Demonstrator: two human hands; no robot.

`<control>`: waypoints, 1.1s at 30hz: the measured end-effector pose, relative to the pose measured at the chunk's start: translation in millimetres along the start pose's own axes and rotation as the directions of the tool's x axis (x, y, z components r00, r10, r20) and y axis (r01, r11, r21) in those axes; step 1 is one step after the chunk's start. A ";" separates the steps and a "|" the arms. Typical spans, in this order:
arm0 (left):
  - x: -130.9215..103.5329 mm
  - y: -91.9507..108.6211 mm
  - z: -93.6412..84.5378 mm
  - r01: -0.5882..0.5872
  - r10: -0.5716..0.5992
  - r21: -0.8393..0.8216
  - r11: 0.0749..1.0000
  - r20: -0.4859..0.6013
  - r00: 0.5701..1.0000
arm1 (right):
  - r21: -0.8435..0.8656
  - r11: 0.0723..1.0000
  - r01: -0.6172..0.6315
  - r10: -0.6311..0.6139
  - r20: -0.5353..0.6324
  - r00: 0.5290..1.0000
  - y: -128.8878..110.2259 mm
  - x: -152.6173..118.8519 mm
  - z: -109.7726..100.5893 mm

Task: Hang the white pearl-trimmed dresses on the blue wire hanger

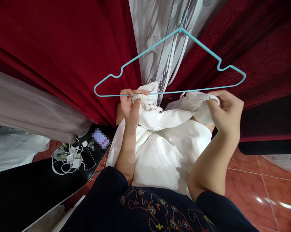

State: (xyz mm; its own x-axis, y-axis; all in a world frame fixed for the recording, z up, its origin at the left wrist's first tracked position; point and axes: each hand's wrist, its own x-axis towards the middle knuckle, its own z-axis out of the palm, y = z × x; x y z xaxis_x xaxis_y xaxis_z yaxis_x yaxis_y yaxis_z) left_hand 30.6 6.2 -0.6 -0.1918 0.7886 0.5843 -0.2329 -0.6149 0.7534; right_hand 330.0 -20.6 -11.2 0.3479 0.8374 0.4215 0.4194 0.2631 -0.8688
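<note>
A white dress with a pearl-beaded edge spreads over my lap and rises between my hands. My left hand pinches the beaded edge at the left, its fingers lying across the bottom bar of a light blue hanger. At the right, the fingers of my right hand are closed on the other end of the same edge. The hanger's bar runs just above the dress, with its hook pointing away from me. I cannot tell whether the right fingers touch the bar.
On a black bench at the left lie tangled white cables, a dark phone and a blurred lit screen. Red cloth and sheer grey-white fabric hang ahead. Red floor tiles show at right.
</note>
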 end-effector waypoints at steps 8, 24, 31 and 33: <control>-7.0 -9.7 6.1 0.042 -0.042 -0.018 0.999 -0.006 0.999 | 0.078 0.921 0.381 -0.362 -0.185 0.913 -64.0 -9.6 44.1; 10.7 -16.2 -82.0 0.150 -0.013 0.479 0.865 -0.276 0.961 | -0.057 0.962 0.269 -0.272 -0.058 0.961 -64.7 -7.9 63.3; 38.9 4.4 -109.0 0.153 0.210 0.604 0.782 -0.486 0.848 | -0.028 0.951 0.307 -0.308 -0.033 0.951 -61.5 -7.4 61.8; 51.3 10.6 -105.0 0.128 0.202 0.591 0.797 -0.460 0.865 | -0.026 0.953 0.302 -0.303 -0.020 0.953 -62.0 -7.7 60.6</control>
State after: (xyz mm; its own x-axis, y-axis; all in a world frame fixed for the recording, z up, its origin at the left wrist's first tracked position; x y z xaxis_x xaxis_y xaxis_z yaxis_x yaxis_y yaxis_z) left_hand -81.8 39.3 5.6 -0.6515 0.5534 0.5189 0.3531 -0.3842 0.8531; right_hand 250.6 -14.3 23.7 0.2212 0.7088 0.6699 0.5262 0.4916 -0.6939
